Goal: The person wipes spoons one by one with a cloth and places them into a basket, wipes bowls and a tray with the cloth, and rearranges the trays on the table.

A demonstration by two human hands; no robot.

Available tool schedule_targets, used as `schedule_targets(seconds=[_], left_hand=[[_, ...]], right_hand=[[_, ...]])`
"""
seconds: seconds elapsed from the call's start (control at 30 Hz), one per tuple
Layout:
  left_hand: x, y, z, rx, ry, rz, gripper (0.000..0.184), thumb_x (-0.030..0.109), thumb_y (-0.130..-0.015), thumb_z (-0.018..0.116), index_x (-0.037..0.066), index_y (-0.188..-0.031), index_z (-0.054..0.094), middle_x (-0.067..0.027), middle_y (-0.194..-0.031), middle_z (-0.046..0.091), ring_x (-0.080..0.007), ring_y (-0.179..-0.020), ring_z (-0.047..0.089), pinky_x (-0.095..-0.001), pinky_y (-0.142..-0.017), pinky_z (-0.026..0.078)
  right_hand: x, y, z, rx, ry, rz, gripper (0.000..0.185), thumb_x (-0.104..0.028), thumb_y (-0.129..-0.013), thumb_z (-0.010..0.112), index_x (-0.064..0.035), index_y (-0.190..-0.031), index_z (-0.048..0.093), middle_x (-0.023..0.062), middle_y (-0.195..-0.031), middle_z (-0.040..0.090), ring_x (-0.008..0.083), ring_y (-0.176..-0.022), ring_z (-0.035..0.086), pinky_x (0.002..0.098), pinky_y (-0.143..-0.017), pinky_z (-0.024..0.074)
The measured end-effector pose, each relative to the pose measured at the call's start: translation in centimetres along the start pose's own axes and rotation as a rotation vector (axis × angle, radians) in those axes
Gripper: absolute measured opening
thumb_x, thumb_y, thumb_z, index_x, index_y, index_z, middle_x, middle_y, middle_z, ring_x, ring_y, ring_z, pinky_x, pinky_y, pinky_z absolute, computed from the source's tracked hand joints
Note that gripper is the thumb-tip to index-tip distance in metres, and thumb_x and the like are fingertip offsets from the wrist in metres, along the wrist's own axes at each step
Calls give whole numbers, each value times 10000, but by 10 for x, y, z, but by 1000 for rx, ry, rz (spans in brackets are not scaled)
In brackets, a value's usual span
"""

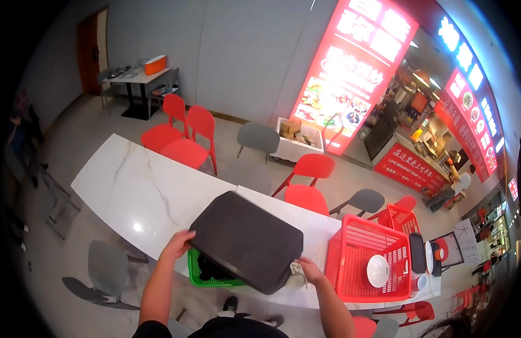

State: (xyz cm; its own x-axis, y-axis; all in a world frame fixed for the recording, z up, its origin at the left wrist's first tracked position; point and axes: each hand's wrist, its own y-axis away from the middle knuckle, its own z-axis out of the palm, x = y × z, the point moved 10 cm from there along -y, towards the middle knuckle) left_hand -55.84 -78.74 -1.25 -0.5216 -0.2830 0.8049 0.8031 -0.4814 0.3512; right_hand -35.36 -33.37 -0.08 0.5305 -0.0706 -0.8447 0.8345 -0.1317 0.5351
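A dark serving tray [249, 239] is held up at a tilt over the near edge of the marble-look table [145, 183]. My left hand [178, 243] is closed on its left edge. At the lower right corner, my right hand [310, 270] is closed with a pale cloth [296, 276] bunched against the tray; its fingertips are partly hidden. Below the tray, partly covered by it, sits a green basket [215, 282] with dark items inside that I cannot make out. Right of my right hand stands a red plastic basket [340, 256] with a white bowl [378, 270] in it.
Stacked cups [418, 283], a black tray [417, 253] and a smaller red basket [404, 218] are at the table's right end. Red chairs [201, 132] and grey chairs [108, 270] surround the table. A white cart [300, 147] stands beyond, before a food stall [412, 163].
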Motion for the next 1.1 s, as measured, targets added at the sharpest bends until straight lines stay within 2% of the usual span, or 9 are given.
schedule_targets(seconds=[0.17,0.23,0.3,0.37,0.47,0.73,0.97,1.07,1.1], left_hand=[[-75,99,-58,90,-676,-307,522,328,-814,820,1,-1177,636,-83,-1029,702,-147,-817,649,-308,-752,557],[-111,119,-65,37,-644,-375,516,355,-793,842,-2,-1115,653,-82,-942,701,-156,-761,650,-296,-698,559],[-138,126,-89,122,-596,-424,507,404,-791,838,24,-1078,665,-70,-914,704,-158,-798,665,-308,-750,551],[-149,130,-106,192,-587,-501,483,419,-812,822,42,-1061,653,-49,-922,690,-161,-858,665,-312,-801,544],[-130,123,-102,357,-338,-326,469,384,-826,815,9,-1049,641,-57,-943,674,-162,-872,637,-323,-787,524],[-102,50,-90,381,-204,3,367,277,-899,755,0,-1102,625,-85,-1032,682,-190,-948,642,-306,-869,500],[-119,38,-82,322,87,-159,496,243,-911,737,-74,-1257,579,-180,-1193,675,-272,-1072,671,-395,-962,533],[-128,36,-84,276,86,-194,506,231,-915,729,-100,-1260,565,-194,-1205,666,-293,-1101,661,-421,-990,525],[-131,34,-82,235,85,-208,535,229,-915,729,-103,-1292,545,-199,-1231,656,-298,-1117,655,-422,-997,521]], right_hand=[[15,-75,8,85,388,-158,267,-212,-982,599,2,-1103,702,69,-976,710,155,-913,642,311,-828,508],[25,-86,20,122,500,-156,270,-218,-964,630,-11,-1116,713,83,-995,726,163,-939,654,315,-854,510],[41,-100,27,164,488,-156,295,-239,-943,659,-18,-1129,718,127,-1054,735,201,-977,669,338,-895,506],[30,-108,36,208,508,-163,287,-238,-938,656,-8,-1104,703,130,-1013,733,218,-944,672,347,-870,510],[23,-126,37,234,623,-142,289,-251,-934,656,-11,-1092,680,133,-980,730,234,-903,678,355,-836,518],[13,-127,18,448,614,-99,325,-308,-937,646,-35,-1109,688,151,-965,737,247,-860,700,359,-790,538],[56,-132,20,271,608,25,437,-406,-951,632,-7,-1095,738,140,-960,746,218,-859,686,356,-803,529],[74,-110,19,230,584,82,454,-420,-960,616,-5,-1102,735,143,-962,744,227,-869,686,357,-812,528],[89,-107,14,204,579,49,480,-444,-965,603,-14,-1137,728,157,-1005,742,242,-933,688,355,-866,522]])
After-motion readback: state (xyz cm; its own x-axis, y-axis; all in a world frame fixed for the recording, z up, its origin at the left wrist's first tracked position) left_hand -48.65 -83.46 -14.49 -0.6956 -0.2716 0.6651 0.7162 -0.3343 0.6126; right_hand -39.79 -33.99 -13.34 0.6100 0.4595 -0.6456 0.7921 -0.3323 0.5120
